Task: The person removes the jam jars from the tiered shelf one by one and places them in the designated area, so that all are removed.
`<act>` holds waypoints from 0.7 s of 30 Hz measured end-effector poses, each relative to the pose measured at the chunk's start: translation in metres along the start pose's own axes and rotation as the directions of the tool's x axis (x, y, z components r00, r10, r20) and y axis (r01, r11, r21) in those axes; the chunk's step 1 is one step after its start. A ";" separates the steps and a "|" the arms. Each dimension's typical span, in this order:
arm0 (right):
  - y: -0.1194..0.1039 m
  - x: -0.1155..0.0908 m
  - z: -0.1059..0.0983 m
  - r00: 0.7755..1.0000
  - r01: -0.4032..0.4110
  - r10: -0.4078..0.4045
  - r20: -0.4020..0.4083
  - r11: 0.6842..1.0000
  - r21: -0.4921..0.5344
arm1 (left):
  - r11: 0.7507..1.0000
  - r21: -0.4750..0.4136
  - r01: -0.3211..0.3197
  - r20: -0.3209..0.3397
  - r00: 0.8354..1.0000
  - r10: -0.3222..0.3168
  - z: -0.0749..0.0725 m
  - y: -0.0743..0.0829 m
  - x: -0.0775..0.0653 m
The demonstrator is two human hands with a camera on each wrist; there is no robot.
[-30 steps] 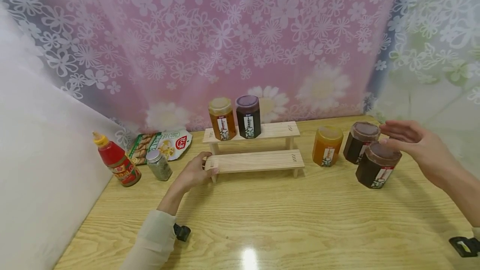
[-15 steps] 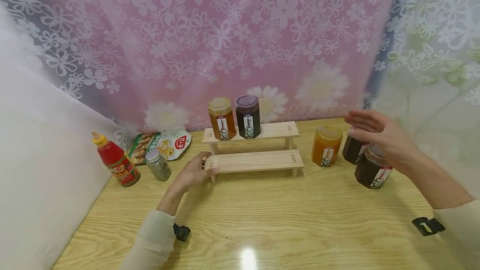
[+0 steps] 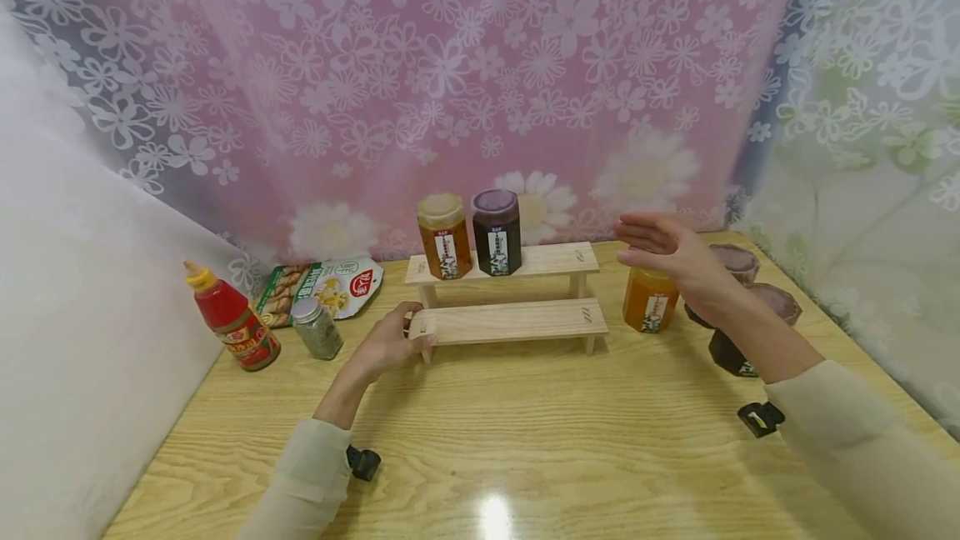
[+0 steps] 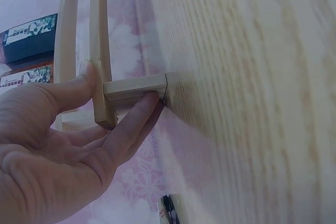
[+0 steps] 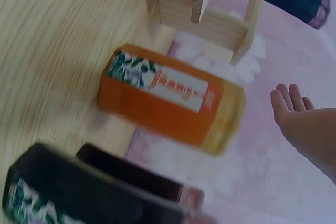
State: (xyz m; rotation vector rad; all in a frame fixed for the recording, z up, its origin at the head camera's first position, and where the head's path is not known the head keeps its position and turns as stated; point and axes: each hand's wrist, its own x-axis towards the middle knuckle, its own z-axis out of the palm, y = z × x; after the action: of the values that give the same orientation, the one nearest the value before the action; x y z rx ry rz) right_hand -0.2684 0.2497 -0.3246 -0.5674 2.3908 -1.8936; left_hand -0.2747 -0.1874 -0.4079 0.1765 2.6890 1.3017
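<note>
My left hand [image 3: 392,342] grips the left end of a two-tier wooden rack [image 3: 510,323]. In the left wrist view its thumb lies on the lower board's edge and the fingers reach behind the short leg [image 4: 135,86]. My right hand [image 3: 667,257], fingers extended, hovers over an orange jar [image 3: 649,302] and holds nothing. In the right wrist view the hand [image 5: 307,124] is apart from the jar's lid. Two dark jars [image 3: 731,357] stand to the right, partly hidden by the right forearm. On the rack's upper board sit an amber jar [image 3: 444,238] and a purple-lidded dark jar [image 3: 497,233].
At the left of the table [image 3: 450,440] stand a red sauce bottle [image 3: 236,323] with a yellow cap and a small spice jar [image 3: 318,332]. A flat food packet [image 3: 318,290] lies behind them. A pink floral curtain [image 3: 480,107] hangs behind the rack.
My right hand has moved left from above the dark jars to over the orange jar. The left hand stays on the rack, and the jars have not moved.
</note>
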 end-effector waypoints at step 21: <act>0.014 0.052 0.050 0.996 -0.054 0.048 0.073 0.995 0.086 | 1.000 0.003 0.016 -0.002 1.000 -0.016 0.000 0.001 -0.001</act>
State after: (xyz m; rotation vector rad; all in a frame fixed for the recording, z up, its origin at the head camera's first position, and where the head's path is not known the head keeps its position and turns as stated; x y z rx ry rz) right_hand -0.3075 0.1899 -0.3411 -0.5518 2.2447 -1.9124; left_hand -0.2740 -0.1864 -0.4068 0.1534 2.6883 1.2940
